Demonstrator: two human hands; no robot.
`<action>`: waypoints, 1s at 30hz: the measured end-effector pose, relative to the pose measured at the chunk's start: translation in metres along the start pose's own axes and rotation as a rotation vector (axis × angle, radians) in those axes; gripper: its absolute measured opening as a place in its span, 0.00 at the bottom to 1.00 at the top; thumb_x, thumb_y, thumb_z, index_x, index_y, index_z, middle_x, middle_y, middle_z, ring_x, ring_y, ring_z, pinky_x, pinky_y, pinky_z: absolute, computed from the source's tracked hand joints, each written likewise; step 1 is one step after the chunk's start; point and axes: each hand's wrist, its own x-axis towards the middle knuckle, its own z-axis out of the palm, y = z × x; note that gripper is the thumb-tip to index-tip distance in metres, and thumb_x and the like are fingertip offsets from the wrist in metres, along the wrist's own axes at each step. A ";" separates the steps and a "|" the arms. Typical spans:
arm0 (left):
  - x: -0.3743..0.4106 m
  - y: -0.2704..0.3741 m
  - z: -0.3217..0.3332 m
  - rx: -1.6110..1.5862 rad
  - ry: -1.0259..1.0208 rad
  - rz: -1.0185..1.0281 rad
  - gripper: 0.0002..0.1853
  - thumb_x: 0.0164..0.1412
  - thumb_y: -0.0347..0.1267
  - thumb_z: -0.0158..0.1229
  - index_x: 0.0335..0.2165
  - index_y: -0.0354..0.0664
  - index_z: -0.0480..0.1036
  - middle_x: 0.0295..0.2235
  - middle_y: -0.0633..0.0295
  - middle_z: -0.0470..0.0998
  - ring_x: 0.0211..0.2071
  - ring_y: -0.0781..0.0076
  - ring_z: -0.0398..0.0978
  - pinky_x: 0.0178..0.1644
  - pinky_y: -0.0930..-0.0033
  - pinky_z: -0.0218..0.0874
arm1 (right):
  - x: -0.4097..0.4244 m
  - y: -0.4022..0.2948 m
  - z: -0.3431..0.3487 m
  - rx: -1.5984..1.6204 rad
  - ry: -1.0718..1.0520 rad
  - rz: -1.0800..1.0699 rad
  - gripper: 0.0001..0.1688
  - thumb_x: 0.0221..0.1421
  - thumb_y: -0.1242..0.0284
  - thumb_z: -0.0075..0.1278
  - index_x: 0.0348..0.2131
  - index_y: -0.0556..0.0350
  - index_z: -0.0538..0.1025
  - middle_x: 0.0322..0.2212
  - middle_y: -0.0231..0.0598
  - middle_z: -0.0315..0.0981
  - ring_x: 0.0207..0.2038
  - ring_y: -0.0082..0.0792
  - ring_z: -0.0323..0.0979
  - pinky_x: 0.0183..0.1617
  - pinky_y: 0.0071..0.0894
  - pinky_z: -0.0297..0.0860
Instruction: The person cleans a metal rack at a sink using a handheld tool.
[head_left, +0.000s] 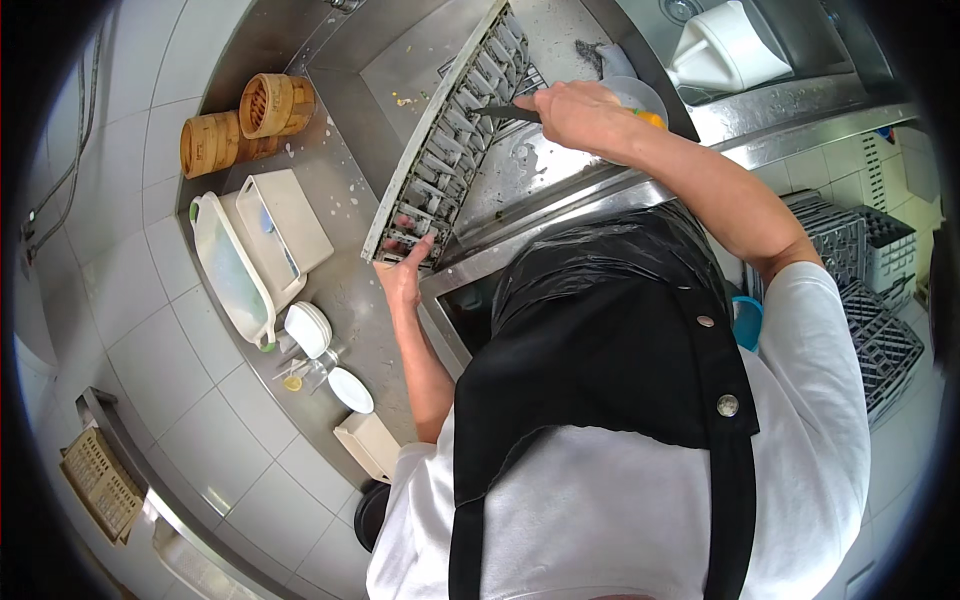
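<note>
A long, dirty grey rack with rows of upright slats (450, 142) stands tilted across a stainless steel sink (517, 176). My left hand (405, 277) grips its lower left end, thumb on the slats and fingers showing through the gaps. In my right hand (574, 112) is a knife-like tool with a dark blade (506, 113), its tip among the slats near the rack's middle. Under my right forearm lie a pale round bowl (637, 94) and something orange (651, 118). A metal grate (531, 82) shows partly behind the rack.
Bamboo steamers (277, 105), cream plastic tubs (285, 225), stacked white bowls (307, 330), glasses and a white plate (351, 390) stand on the steel counter at left. A white plastic jug (727, 49) lies in the basin at upper right. Grey dish racks (877, 337) are stacked at right.
</note>
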 end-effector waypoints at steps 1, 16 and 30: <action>0.001 -0.001 0.000 -0.003 0.003 -0.006 0.29 0.45 0.17 0.74 0.48 0.39 0.78 0.42 0.61 0.79 0.43 0.68 0.77 0.47 0.64 0.72 | -0.001 -0.002 0.003 -0.020 0.012 -0.014 0.26 0.64 0.74 0.43 0.58 0.44 0.77 0.42 0.48 0.84 0.45 0.50 0.82 0.49 0.48 0.77; 0.002 -0.004 -0.001 -0.007 0.012 -0.010 0.29 0.45 0.16 0.74 0.47 0.40 0.77 0.42 0.62 0.78 0.44 0.67 0.77 0.47 0.64 0.72 | 0.005 0.003 0.002 0.009 -0.022 0.016 0.25 0.62 0.71 0.44 0.56 0.38 0.79 0.42 0.43 0.84 0.44 0.47 0.83 0.49 0.48 0.77; 0.004 -0.006 -0.004 -0.003 0.007 -0.048 0.29 0.45 0.16 0.73 0.48 0.39 0.77 0.43 0.62 0.78 0.44 0.67 0.77 0.48 0.63 0.72 | -0.008 0.008 0.018 0.123 -0.004 -0.008 0.29 0.61 0.72 0.43 0.60 0.41 0.77 0.42 0.50 0.83 0.45 0.50 0.81 0.52 0.49 0.75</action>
